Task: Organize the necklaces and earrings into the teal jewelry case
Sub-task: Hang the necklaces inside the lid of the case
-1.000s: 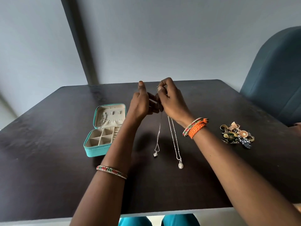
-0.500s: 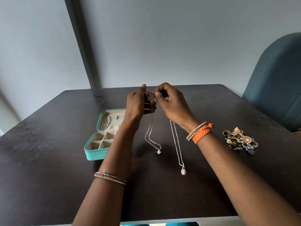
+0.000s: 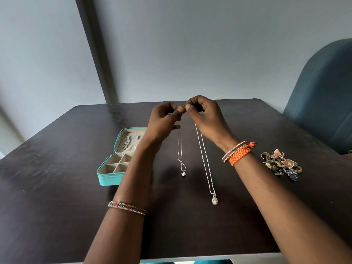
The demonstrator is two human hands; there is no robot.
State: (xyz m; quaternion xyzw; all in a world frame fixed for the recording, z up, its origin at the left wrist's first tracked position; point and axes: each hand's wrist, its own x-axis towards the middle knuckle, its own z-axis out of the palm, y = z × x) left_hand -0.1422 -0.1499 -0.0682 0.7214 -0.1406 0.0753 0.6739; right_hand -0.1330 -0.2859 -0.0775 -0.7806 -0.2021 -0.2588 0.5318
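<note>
Necklaces separated: short necklace (image 3: 181,155) pinched by left hand (image 3: 162,124), long necklace (image 3: 206,164) by right hand (image 3: 206,119), fingertips together at centre; transfer was judged next to teal jewelry case (image 3: 109,179), open at nine o'clock.

- A dark brown wooden table (image 3: 57,197) fills the lower half of the view, its top dully reflecting light.
- Behind the table stands a plain pale grey wall (image 3: 190,44).
- A darker vertical strip (image 3: 95,54) runs down the wall to the table's far left corner.
- A blue-grey padded chair (image 3: 322,96) stands at the table's right side.
</note>
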